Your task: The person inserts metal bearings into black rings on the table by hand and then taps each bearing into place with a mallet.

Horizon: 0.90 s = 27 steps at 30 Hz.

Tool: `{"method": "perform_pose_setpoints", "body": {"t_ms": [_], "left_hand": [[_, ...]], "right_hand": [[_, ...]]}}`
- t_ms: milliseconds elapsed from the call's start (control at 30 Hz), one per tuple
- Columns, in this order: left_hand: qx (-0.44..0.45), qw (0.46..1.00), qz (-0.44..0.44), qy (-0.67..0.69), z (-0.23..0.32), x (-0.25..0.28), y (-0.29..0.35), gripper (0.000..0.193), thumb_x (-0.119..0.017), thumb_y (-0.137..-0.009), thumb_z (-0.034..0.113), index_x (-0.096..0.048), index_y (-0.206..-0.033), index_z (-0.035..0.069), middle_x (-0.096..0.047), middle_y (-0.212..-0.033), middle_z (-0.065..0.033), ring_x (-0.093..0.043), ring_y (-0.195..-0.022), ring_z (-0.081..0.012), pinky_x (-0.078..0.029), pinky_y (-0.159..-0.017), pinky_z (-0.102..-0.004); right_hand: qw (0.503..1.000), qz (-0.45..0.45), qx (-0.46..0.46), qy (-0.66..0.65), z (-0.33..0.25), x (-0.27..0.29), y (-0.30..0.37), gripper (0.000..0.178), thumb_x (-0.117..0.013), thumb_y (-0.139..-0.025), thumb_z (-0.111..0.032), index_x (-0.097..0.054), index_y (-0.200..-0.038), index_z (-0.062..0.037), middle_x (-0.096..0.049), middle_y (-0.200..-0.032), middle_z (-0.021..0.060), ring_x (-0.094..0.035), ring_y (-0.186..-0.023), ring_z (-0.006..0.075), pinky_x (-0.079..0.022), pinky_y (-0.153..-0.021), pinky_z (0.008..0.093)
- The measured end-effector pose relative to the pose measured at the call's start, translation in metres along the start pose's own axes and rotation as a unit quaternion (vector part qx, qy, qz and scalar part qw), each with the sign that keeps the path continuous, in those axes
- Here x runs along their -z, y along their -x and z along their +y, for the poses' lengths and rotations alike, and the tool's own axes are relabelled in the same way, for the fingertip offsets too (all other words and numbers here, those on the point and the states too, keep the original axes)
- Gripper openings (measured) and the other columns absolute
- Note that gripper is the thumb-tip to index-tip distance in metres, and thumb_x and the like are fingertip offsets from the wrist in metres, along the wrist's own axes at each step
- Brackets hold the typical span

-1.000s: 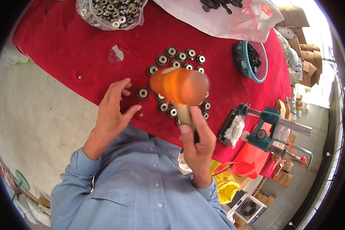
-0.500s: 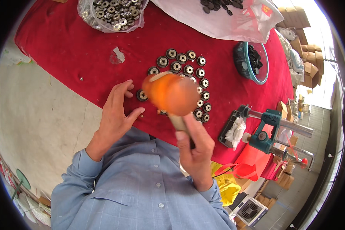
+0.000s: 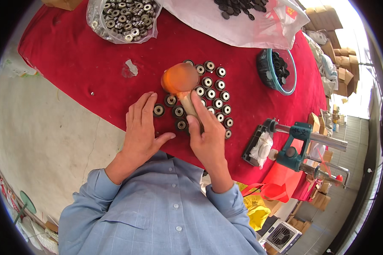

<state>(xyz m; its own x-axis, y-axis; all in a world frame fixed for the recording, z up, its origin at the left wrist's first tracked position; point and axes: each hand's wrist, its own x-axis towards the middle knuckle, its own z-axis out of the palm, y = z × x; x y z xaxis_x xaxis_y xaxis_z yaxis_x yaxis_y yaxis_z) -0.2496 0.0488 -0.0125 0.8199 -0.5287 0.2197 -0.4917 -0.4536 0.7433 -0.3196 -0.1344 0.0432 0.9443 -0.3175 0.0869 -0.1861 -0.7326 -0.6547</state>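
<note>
Several metal bearings in black rings [image 3: 220, 84] lie grouped on the red tablecloth. My right hand [image 3: 209, 138] is wrapped round the wooden handle of a mallet [image 3: 180, 78]. Its orange translucent head is over the upper left of the group and hides some of the pieces. My left hand [image 3: 141, 127] is open, fingers together and thumb out to the side, at the near left edge of the cloth. Beside its fingertips sits one ringed bearing [image 3: 158, 110]. Nothing shows in that hand.
A clear bag of loose bearings [image 3: 125, 19] stands at the far left. White sheeting [image 3: 259, 32] with black discs [image 3: 238, 7] lies far right. A blue-rimmed tub [image 3: 292, 80] holds black parts. At right stands a green hand press [image 3: 294, 146]. A paper scrap [image 3: 131, 67] lies left.
The mallet has come down toward the bearings and moved left, away from my face-side view. My left hand has shifted slightly right, with its fingers closer together.
</note>
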Motion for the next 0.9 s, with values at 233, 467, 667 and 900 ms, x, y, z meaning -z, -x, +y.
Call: {"method": "perform_pose_setpoints", "body": {"t_ms": [233, 467, 667, 900], "left_hand": [[0.046, 0.999, 0.003, 0.007, -0.016, 0.000, 0.012, 0.111, -0.098, -0.074, 0.021, -0.036, -0.163, -0.001, -0.045, -0.158, -0.0261, -0.048, -0.139, -0.0450, -0.040, -0.114, -0.0541], [0.028, 0.999, 0.025, -0.012, -0.014, 0.000, 0.010, 0.116, -0.100, -0.071, 0.024, -0.035, -0.164, -0.001, -0.046, -0.158, -0.0243, -0.051, -0.135, -0.0418, -0.043, -0.115, -0.0520], [0.030, 0.999, 0.013, -0.038, -0.006, 0.001, 0.009, 0.118, -0.101, -0.067, 0.022, -0.037, -0.164, 0.000, -0.048, -0.157, -0.0206, -0.054, -0.128, -0.0371, -0.047, -0.111, -0.0490], [0.060, 0.996, -0.004, 0.065, -0.009, 0.004, 0.010, 0.109, -0.098, -0.072, 0.011, -0.038, -0.163, 0.000, -0.053, -0.150, -0.0202, -0.059, -0.115, -0.0325, -0.051, -0.103, -0.0451]], "right_hand": [[0.991, 0.058, 0.075, -0.094, -0.007, 0.025, 0.010, 0.062, -0.073, -0.098, -0.003, -0.061, -0.158, -0.0144, -0.065, -0.086, 0.0146, -0.064, -0.071, 0.0281, -0.055, -0.067, 0.0365], [0.997, -0.055, -0.016, -0.050, -0.012, 0.013, 0.039, 0.066, -0.074, -0.096, -0.001, -0.061, -0.158, -0.0189, -0.060, -0.083, 0.0127, -0.061, -0.067, 0.0274, -0.054, -0.062, 0.0409], [0.989, 0.018, -0.028, -0.147, -0.008, 0.040, 0.020, 0.049, -0.066, -0.108, -0.007, -0.058, -0.156, 0.0019, -0.075, -0.114, 0.0082, -0.063, -0.081, 0.0078, -0.055, -0.070, 0.0250], [0.988, 0.052, 0.031, -0.139, -0.011, 0.054, 0.017, 0.050, -0.063, -0.109, -0.006, -0.056, -0.157, 0.0021, -0.075, -0.112, 0.0101, -0.063, -0.081, 0.0082, -0.053, -0.069, 0.0227]]}}
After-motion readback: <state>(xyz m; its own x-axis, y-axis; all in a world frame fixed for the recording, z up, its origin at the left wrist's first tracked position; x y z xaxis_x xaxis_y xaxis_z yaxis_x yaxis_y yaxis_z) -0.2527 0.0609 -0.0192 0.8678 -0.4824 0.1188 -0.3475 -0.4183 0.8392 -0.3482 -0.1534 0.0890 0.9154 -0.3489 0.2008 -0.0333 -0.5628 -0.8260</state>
